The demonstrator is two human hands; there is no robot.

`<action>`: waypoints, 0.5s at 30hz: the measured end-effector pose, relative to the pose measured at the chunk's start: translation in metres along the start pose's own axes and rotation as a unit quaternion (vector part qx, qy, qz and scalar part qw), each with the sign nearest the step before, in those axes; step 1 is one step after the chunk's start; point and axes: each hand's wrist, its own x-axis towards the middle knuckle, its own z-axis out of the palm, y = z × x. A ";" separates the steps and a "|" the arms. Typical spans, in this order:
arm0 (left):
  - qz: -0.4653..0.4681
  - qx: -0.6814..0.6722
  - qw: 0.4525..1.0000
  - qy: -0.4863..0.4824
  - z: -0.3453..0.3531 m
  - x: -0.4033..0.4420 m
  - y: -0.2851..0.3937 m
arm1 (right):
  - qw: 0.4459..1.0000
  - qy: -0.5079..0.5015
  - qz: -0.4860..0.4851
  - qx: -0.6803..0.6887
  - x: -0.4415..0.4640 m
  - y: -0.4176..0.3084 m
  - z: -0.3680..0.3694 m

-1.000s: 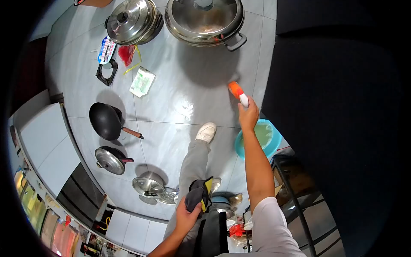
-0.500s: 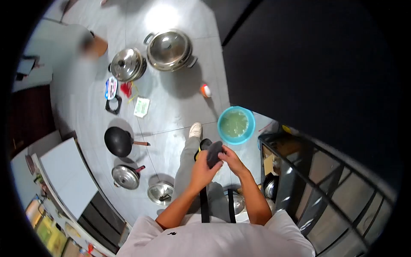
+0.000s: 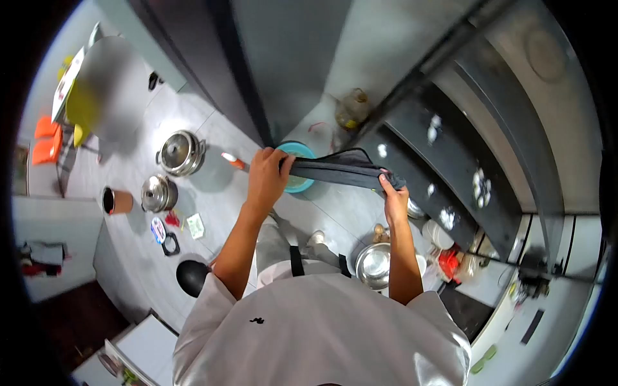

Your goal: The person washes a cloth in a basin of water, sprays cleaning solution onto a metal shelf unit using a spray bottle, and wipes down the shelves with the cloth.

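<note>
A dark grey cloth (image 3: 335, 174) is stretched out lengthwise between my hands in front of me, with a looser black edge bowing up along its top. My left hand (image 3: 266, 172) grips its left end with the fingers closed over it. The other end is pinched in my right hand (image 3: 394, 194), thumb on top, and some of it is bunched there. Partly covered by the cloth and my left hand, a light blue basin (image 3: 297, 189) stands on the floor. Just left of that hand, an orange and white object (image 3: 233, 161) is on the floor.
A black shelf rack (image 3: 450, 119) with white smudges rises on the right. On the floor are lidded pots (image 3: 180, 153), a black wok (image 3: 192, 278), a steel bowl (image 3: 373, 265) and a bin (image 3: 118, 201). A plastic bottle (image 3: 353, 109) stands by the rack's far end.
The view has swung right, toward the rack. The cloth, bunched between my hands before, is now spread out, and my hands have moved apart and forward.
</note>
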 end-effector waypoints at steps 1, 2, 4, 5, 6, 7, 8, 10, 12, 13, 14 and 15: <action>0.011 -0.024 1.000 -0.003 0.008 0.002 0.020 | 0.998 -0.023 0.013 0.052 -0.012 -0.007 -0.024; 0.022 -0.047 0.999 -0.007 0.012 0.005 0.042 | 1.000 -0.018 -0.022 0.005 -0.025 -0.015 -0.047; 0.006 -0.152 0.987 -0.060 0.015 0.013 0.088 | 0.992 -0.013 -0.080 -0.096 -0.047 -0.034 -0.082; 0.007 -0.164 0.976 -0.145 0.016 0.012 0.114 | 0.991 -0.004 -0.098 -0.089 -0.062 -0.042 -0.090; 0.010 -0.173 0.959 -0.226 0.017 0.014 0.136 | 0.990 0.004 -0.119 -0.082 -0.077 -0.057 -0.086; 0.014 -0.179 0.934 -0.308 0.022 0.015 0.154 | 0.987 0.014 -0.139 -0.075 -0.090 -0.068 -0.082; 0.065 -0.207 0.913 -0.346 0.030 0.011 0.173 | 0.984 -0.072 -0.159 -0.041 -0.094 -0.077 -0.081; 0.165 -0.262 0.853 -0.420 0.044 0.003 0.203 | 0.968 -0.171 -0.175 -0.047 -0.108 -0.093 -0.059; 0.213 -0.245 0.830 -0.453 0.057 0.003 0.221 | 0.966 -0.213 -0.120 -0.079 -0.111 -0.101 -0.059; 0.234 -0.238 0.818 -0.468 0.065 0.002 0.225 | 0.968 -0.215 -0.079 -0.105 -0.111 -0.102 -0.063; 0.240 -0.248 0.808 -0.478 0.075 0.001 0.221 | 0.967 -0.216 -0.034 -0.128 -0.113 -0.102 -0.066; 0.230 -0.259 0.797 -0.495 0.076 0.002 0.220 | 0.966 -0.220 -0.032 -0.130 -0.113 -0.098 -0.070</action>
